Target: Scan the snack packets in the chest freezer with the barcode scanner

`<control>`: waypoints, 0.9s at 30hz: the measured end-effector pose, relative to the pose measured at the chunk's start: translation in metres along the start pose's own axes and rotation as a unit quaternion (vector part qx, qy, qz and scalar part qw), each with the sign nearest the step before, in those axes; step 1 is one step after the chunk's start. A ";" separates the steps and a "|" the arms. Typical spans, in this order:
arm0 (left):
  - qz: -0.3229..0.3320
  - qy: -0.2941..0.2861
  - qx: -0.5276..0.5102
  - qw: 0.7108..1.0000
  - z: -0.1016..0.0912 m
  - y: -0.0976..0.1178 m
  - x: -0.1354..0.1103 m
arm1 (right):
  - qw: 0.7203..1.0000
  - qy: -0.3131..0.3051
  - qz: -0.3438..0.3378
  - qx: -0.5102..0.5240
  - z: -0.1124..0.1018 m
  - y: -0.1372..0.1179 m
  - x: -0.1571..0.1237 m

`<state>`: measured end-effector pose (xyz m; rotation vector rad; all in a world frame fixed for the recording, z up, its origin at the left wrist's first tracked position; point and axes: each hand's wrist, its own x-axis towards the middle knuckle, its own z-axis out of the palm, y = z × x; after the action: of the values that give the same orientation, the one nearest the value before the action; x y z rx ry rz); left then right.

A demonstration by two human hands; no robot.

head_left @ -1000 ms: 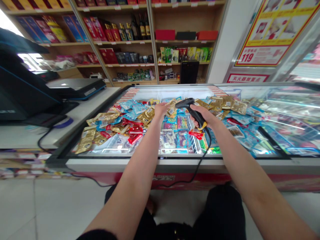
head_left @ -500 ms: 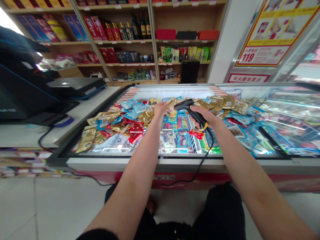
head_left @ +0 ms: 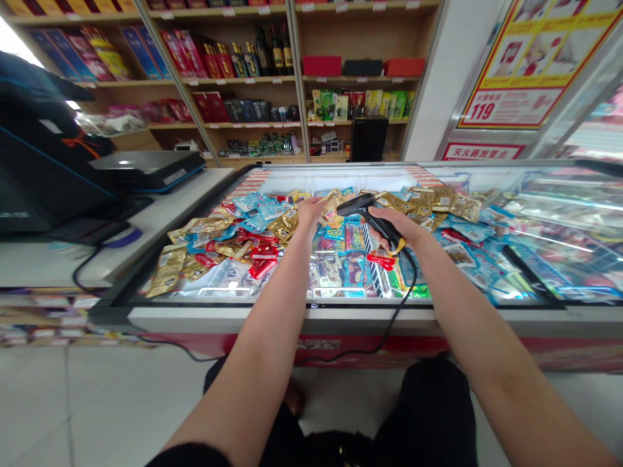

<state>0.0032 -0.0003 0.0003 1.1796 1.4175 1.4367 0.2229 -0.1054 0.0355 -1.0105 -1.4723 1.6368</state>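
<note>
The right hand (head_left: 396,228) is wrapped round the grip of a black-and-yellow scanner (head_left: 360,205), fingers curled beneath and thumb side uppermost, while the left hand (head_left: 310,211) is drawn in narrow, its fingertips seeming to pinch the near edge of a gold packet (head_left: 333,201); the exact thumb placement is hidden. That packet sits between the left fingertips and the scanner's head, over the display freezer (head_left: 195,320), and should be light and pliable, its shiny film rather slippery and apt to crease, so a light pinch at a flat edge or corner looks the best hold. The scanner should feel stiff and modest in weight, best gripped by its handle, with the trailing cable (head_left: 413,275) likely to tug a little. Further out, more gold, blue and red packets (head_left: 198,228) lie heaped across the glass
</note>
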 end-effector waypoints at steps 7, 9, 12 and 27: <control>0.025 0.003 0.032 0.999 -0.003 0.003 -0.003 | 1.000 0.001 0.005 0.004 0.000 -0.002 -0.003; 0.031 0.001 0.035 0.999 -0.003 0.002 -0.002 | 1.000 0.006 0.004 0.006 0.001 -0.003 -0.003; 0.034 -0.003 0.044 0.998 -0.003 0.001 -0.001 | 1.000 0.008 0.001 0.003 0.001 -0.003 -0.003; 0.042 -0.002 0.065 0.997 -0.002 0.003 -0.006 | 1.000 -0.001 0.006 -0.001 0.000 -0.001 -0.002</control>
<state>0.0031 -0.0069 0.0032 1.3377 1.4930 1.4160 0.2239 -0.1075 0.0369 -1.0220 -1.4708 1.6457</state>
